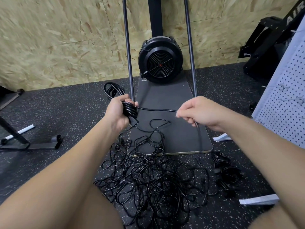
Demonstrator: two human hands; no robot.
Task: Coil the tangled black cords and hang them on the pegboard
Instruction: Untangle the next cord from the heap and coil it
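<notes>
On my far left I see a black metal stand, cut off by the frame edge, so I cannot tell what it belongs to. Behind my left hand a finished coil of black cord lies on the speckled rubber floor, partly hidden by the hand.

My left hand is curled tight around one bundle of cord loops; I count about four or five wraps, though my fingers cover the rest. A plug end hangs just below that bundle.

From the bundle a single taut cord runs almost level, left to right, to my right hand. That hand pinches it between thumb and curled fingers, and the cord then drops down past the hand toward the floor.

Below, between my forearms, sits one big tangled pile of black cords; the strands overlap too much for me to count. A smaller dark clump of cord lies apart on its right.

Behind, a black fan unit stands on a dark platform between two upright poles. At the right edge the white pegboard leans in, cut off at the frame, its hooks too blurred to count.
</notes>
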